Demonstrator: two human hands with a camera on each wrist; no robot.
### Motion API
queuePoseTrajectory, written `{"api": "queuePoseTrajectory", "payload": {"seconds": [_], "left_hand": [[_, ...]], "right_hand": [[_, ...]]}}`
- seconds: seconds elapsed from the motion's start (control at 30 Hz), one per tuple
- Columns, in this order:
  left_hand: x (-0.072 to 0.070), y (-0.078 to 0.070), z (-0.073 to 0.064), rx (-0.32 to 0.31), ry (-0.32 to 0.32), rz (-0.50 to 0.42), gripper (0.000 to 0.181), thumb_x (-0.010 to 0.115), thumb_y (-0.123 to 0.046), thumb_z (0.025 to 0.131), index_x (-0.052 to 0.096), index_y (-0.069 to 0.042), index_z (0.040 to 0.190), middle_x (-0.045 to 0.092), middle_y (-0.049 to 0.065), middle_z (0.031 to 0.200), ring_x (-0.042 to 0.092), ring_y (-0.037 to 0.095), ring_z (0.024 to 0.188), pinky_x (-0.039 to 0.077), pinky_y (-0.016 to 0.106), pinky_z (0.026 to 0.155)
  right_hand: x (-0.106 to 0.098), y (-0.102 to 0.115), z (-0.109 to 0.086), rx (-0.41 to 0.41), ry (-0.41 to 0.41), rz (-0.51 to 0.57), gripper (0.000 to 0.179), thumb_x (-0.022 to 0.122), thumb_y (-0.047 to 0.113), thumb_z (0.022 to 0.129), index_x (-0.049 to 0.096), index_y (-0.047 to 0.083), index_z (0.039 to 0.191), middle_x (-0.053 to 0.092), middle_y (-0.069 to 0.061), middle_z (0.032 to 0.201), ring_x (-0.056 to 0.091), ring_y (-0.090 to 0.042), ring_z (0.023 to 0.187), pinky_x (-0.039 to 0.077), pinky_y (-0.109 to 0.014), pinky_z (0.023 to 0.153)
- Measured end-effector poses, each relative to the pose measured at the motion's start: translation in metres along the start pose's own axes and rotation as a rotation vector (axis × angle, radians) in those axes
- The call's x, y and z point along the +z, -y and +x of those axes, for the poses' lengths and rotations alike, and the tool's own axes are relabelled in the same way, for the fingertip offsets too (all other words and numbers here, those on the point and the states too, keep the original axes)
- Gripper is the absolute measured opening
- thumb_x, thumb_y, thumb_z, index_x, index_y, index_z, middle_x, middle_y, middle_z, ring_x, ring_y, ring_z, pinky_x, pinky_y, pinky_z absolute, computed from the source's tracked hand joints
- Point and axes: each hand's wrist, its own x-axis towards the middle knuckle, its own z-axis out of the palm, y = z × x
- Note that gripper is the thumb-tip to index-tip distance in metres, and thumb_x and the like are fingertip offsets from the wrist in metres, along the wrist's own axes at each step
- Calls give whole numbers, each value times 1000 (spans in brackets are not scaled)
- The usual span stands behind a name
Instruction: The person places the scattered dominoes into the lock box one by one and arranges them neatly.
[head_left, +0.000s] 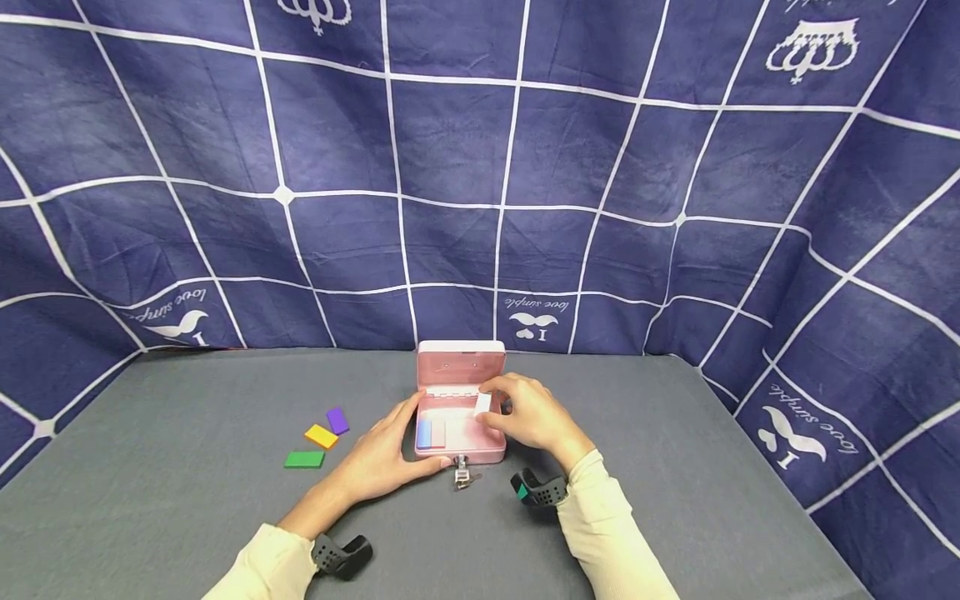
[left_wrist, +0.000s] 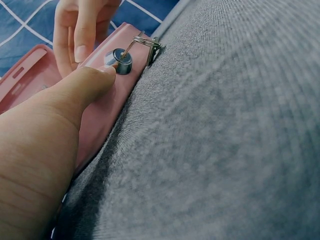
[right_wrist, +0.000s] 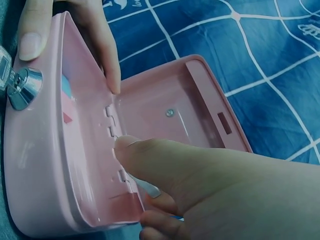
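A pink metal cash box (head_left: 486, 457) stands with its lid (head_left: 461, 367) raised; a key is in the front lock (left_wrist: 120, 61). My left hand (head_left: 386, 454) holds the box's left side, thumb on the front by the lock and fingers reaching back along the side. Over the right part of the interior, my right hand (head_left: 534, 414) pinches a white domino block (head_left: 482, 405) between thumb and fingers. In the right wrist view the white block (right_wrist: 145, 186) is mostly hidden by the hand. A blue block (head_left: 424, 434) and a pink block (head_left: 438, 434) lie inside, front left.
Purple (head_left: 337, 421), yellow (head_left: 321, 436) and green (head_left: 303, 459) blocks lie on the grey tabletop (head_left: 187, 500) left of the box. Keys (head_left: 462, 478) hang from the lock. A blue checked cloth (head_left: 450, 250) rises behind the table and along the right.
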Motion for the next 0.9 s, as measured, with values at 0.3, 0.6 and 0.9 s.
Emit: {"api": "queuePoseTrajectory", "payload": {"seconds": [0.3, 0.6, 0.9], "left_hand": [[1, -4, 2, -6, 15, 3, 109, 71, -73, 72, 25, -22, 156, 42, 8, 153, 51, 35, 131, 45, 56, 100], [3, -2, 0, -7, 6, -2, 108, 73, -70, 72, 26, -20, 156, 43, 10, 153, 51, 36, 131, 45, 57, 100], [-1, 0, 0, -19, 14, 8, 109, 71, -72, 72, 25, -22, 156, 41, 9, 154, 49, 36, 133, 44, 57, 101]], "right_hand": [[7, 3, -1, -18, -1, 14, 35, 80, 22, 80, 70, 12, 112, 70, -1, 96, 64, -17, 85, 50, -29, 78], [18, 5, -1, -64, 19, 16, 35, 82, 21, 78, 72, 14, 110, 73, 3, 101, 66, -17, 87, 52, -32, 80], [28, 7, 7, -81, 61, -37, 35, 86, 29, 75, 75, 18, 106, 75, 6, 98, 67, -12, 83, 53, -30, 77]]}}
